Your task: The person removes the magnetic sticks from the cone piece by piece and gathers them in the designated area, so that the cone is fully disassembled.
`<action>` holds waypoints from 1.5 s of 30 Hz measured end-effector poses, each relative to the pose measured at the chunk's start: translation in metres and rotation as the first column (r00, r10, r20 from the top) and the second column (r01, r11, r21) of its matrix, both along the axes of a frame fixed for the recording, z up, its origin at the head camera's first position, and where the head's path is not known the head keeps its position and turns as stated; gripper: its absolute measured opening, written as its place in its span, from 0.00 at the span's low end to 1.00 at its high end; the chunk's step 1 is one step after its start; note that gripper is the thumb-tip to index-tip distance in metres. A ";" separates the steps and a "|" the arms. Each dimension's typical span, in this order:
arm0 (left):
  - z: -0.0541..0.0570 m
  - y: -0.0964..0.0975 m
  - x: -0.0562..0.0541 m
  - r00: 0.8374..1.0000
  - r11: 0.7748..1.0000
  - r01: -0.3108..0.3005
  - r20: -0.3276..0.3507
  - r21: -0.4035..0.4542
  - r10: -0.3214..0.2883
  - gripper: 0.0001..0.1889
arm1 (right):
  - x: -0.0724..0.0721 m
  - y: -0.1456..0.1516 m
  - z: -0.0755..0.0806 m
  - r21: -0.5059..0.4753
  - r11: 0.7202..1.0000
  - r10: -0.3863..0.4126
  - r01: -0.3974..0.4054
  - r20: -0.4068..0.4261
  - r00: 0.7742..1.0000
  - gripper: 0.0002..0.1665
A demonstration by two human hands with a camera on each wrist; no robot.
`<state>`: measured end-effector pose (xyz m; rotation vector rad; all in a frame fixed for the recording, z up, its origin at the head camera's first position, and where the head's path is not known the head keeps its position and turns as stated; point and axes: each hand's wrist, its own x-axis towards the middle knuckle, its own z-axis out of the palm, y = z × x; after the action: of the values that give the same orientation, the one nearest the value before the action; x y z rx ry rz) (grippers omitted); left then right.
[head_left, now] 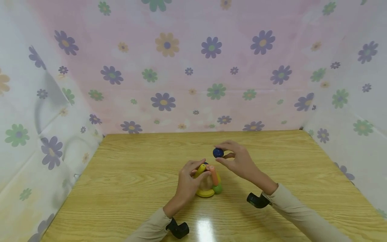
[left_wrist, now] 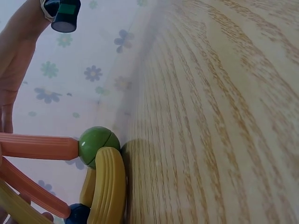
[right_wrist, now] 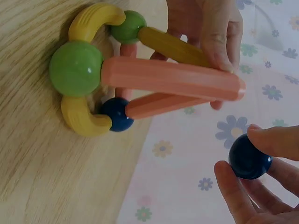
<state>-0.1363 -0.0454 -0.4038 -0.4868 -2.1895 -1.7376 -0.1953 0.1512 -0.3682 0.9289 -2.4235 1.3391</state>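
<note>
A small frame of magnetic building pieces stands on the table. Its base joins curved yellow sticks (head_left: 205, 193) with green balls (right_wrist: 75, 68) and a dark blue ball (right_wrist: 117, 114). Several straight sticks rise from it and lean together, among them a pink stick (right_wrist: 173, 78) and a yellow stick (head_left: 199, 171). My left hand (head_left: 188, 183) holds the sticks near their upper ends, thumb and fingers around them. Above and to the right, my right hand (head_left: 241, 163) pinches a loose dark blue ball (head_left: 218, 152) between thumb and fingers, apart from the stick tops.
The wooden table (head_left: 136, 168) spreads around the frame. A flower-print cloth (head_left: 193, 80) hangs behind it and at both sides. Black wrist cameras jut out below the left sleeve (head_left: 151, 227) and the right sleeve (head_left: 297, 210), over the tabletop.
</note>
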 end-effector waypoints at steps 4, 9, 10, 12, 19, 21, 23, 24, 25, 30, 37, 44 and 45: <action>0.001 0.000 0.000 1.000 1.000 0.004 -0.009 -0.007 -0.004 0.21 | -0.003 0.007 -0.001 -0.011 1.000 -0.006 0.006 0.030 1.000 0.22; 0.003 0.001 0.001 1.000 1.000 0.011 -0.010 0.000 -0.011 0.22 | -0.008 0.015 -0.004 -0.044 0.999 -0.003 0.006 0.073 0.997 0.21; 0.003 0.001 0.001 1.000 1.000 0.010 -0.014 -0.001 -0.010 0.22 | -0.009 0.017 -0.005 -0.053 0.999 -0.004 0.008 0.088 0.996 0.21; 0.003 0.001 0.001 1.000 1.000 0.010 -0.020 -0.003 -0.010 0.23 | -0.011 0.020 -0.006 -0.060 0.998 -0.008 0.016 0.118 0.993 0.21; 0.004 0.002 0.001 0.999 1.000 0.010 -0.041 -0.020 -0.011 0.22 | -0.020 0.032 -0.015 -0.013 0.999 -0.046 0.048 0.144 0.989 0.21; 0.004 0.002 0.001 0.999 1.000 0.014 -0.039 -0.028 -0.015 0.21 | -0.023 0.035 -0.019 -0.005 0.999 -0.046 0.047 0.134 0.990 0.21; 0.004 0.002 0.001 0.999 0.999 0.013 -0.038 -0.036 -0.015 0.21 | -0.026 0.038 -0.022 -0.007 0.999 -0.041 0.042 0.132 0.990 0.21; 0.004 0.002 0.001 0.999 0.999 0.015 -0.037 -0.036 -0.017 0.21 | -0.027 0.039 -0.024 -0.012 0.999 -0.036 0.038 0.135 0.990 0.21; 0.004 0.002 0.000 0.999 0.999 0.018 -0.034 -0.036 -0.019 0.21 | -0.029 0.040 -0.026 -0.018 0.999 -0.030 0.033 0.141 0.990 0.20; 0.003 0.002 0.000 1.000 1.000 0.017 -0.025 -0.026 -0.017 0.20 | -0.035 0.045 -0.035 0.002 0.998 -0.066 0.066 0.166 0.984 0.15; 0.002 0.003 0.000 1.000 1.000 0.013 -0.025 -0.022 -0.014 0.19 | -0.043 0.048 -0.047 -0.006 0.990 -0.135 0.138 0.196 0.971 0.14; 0.001 0.003 -0.001 0.999 1.000 0.005 -0.039 -0.031 -0.006 0.18 | -0.051 0.047 -0.056 -0.034 0.989 -0.134 0.145 0.209 0.969 0.13; 0.001 0.003 -0.001 0.999 1.000 0.006 -0.039 -0.031 -0.007 0.18 | -0.052 0.047 -0.058 -0.037 0.990 -0.128 0.139 0.207 0.970 0.14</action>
<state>-0.1372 -0.0420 -0.4026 -0.5314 -2.1925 -1.6852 -0.2476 0.1984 -0.4260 0.6304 -2.5348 1.5044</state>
